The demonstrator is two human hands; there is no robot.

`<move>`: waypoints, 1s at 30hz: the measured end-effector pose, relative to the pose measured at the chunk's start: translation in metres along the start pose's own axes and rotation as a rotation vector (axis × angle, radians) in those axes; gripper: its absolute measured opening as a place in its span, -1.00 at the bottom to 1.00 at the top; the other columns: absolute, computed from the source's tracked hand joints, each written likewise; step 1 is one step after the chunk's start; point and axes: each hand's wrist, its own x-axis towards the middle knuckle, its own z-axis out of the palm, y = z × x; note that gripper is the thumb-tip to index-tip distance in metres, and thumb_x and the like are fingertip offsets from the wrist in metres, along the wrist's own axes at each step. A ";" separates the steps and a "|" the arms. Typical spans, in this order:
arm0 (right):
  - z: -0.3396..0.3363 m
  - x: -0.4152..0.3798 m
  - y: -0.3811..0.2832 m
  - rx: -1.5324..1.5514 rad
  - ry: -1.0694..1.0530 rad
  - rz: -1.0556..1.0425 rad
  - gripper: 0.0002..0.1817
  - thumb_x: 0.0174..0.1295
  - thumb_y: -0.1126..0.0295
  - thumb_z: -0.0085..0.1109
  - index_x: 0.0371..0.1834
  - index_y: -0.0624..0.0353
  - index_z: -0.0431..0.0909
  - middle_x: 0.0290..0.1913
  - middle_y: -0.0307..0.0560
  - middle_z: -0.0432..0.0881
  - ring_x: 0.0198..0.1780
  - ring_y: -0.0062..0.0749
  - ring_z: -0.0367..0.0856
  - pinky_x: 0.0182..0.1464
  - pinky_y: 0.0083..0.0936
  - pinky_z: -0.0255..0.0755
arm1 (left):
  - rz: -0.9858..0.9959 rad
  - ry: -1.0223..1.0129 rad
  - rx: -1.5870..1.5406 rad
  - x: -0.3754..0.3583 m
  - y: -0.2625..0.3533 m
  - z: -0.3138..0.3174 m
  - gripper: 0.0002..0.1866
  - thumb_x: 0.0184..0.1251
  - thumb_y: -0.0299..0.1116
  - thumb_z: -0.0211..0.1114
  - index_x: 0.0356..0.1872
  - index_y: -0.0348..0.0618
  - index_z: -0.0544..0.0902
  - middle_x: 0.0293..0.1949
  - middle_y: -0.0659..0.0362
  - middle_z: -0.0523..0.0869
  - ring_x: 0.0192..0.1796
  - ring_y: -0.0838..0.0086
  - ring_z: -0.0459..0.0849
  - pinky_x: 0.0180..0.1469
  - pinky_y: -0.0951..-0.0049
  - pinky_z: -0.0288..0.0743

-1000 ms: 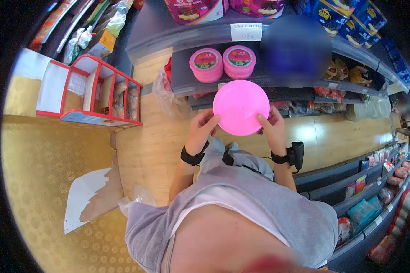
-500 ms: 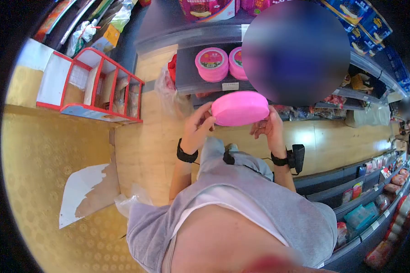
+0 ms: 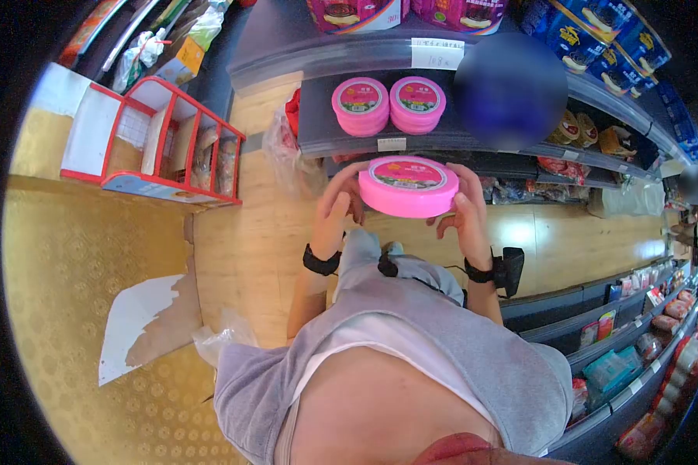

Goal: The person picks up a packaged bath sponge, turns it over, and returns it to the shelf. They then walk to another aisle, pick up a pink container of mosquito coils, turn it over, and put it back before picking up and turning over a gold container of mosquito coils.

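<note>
Between my two hands is a round pink plastic tub point(image 3: 409, 203), its printed label facing up toward me. My left hand point(image 3: 340, 203) grips its left side, fingers at the rim. On the opposite side my right hand point(image 3: 465, 208) holds the edge, thumb against the side wall. Just beyond, on the shelf point(image 3: 326, 143), stand two stacks of matching pink tubs, a left stack point(image 3: 361, 116) and a right stack point(image 3: 417, 116). A small price tag point(image 3: 392, 144) sits on the shelf edge below them.
Purple biscuit packs point(image 3: 357, 14) and blue packs point(image 3: 597, 39) fill the upper shelf. A red-edged white rack point(image 3: 151, 186) stands at left. Another stocked shelf point(image 3: 628, 364) lies at lower right. A clear plastic bag point(image 3: 291, 159) hangs beside the shelf.
The pink tub has tilted so that its labelled lid now shows, where its plain side showed before. Both hands have shifted their hold slightly. The blurred patch has shrunk, uncovering the right stack.
</note>
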 end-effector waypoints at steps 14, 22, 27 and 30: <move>-0.005 0.006 0.008 0.020 0.087 -0.050 -0.43 0.08 0.49 0.07 0.13 0.14 0.02 -0.04 0.03 0.35 -0.52 -0.51 0.49 -0.66 -0.69 0.38 | -0.033 0.199 0.061 0.010 0.003 0.029 -0.66 0.18 -0.51 0.04 0.01 -0.22 0.32 -0.20 0.26 0.43 -0.21 0.67 0.43 -0.21 0.68 0.38; -0.008 0.028 0.038 -0.009 0.010 0.180 -0.44 0.09 0.46 0.08 0.11 0.15 0.01 -0.09 -0.02 0.36 -0.28 -0.41 0.51 -0.50 -0.56 0.51 | -0.089 0.299 0.125 0.005 -0.030 0.014 -0.56 0.18 -0.46 0.05 0.11 -0.19 0.23 -0.12 0.19 0.36 -0.17 0.60 0.43 -0.23 0.65 0.41; -0.019 0.109 0.051 -0.092 0.013 -0.057 -0.50 0.10 0.43 0.08 0.06 0.18 0.06 -0.10 -0.07 0.36 -0.17 -0.45 0.44 -0.42 -0.55 0.53 | -0.046 0.375 -0.065 -0.001 -0.045 0.014 -0.41 0.19 -0.43 0.05 0.23 -0.12 0.03 0.03 0.09 0.26 -0.08 0.47 0.43 -0.15 0.52 0.41; -0.015 0.161 0.057 -0.056 0.038 -0.087 -0.52 0.08 0.41 0.12 0.02 0.21 0.12 -0.11 -0.07 0.36 -0.25 -0.44 0.47 -0.44 -0.55 0.53 | -0.050 0.392 -0.093 -0.001 -0.051 0.012 -0.43 0.17 -0.44 0.04 0.21 -0.11 0.07 0.03 0.11 0.26 -0.10 0.48 0.43 -0.13 0.51 0.39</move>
